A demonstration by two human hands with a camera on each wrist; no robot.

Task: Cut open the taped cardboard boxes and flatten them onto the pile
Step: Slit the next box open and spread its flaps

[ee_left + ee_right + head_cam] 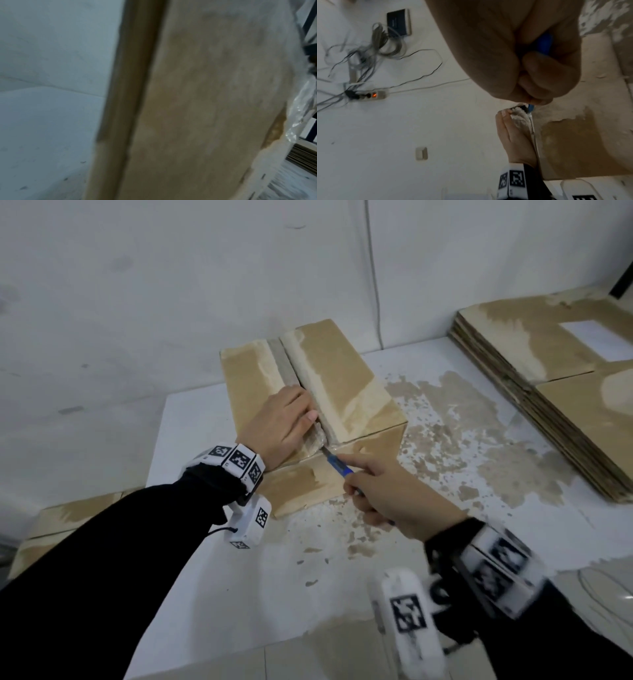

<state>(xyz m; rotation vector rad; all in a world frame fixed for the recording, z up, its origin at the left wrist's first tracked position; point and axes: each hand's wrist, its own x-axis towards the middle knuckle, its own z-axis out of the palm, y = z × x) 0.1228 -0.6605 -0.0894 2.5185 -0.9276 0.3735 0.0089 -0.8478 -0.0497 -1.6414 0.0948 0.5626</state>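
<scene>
Brown taped cardboard box (329,392) on the white table (212,577). Left hand (279,422), fingers straight, presses flat on the box top beside its centre seam. Right hand (387,494) grips a blue-handled utility knife (337,465), blade at the seam's near end. Stack of flattened brown cardboard (555,392) lies well right of the box.

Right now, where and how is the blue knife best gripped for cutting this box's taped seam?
By its blue handle, from the near end, as the right hand does. The blue knife points away from the person, its blade tip at the near end of the centre seam of the cardboard box, beside the flat left hand, so only the handle's rear is safe and free.
</scene>
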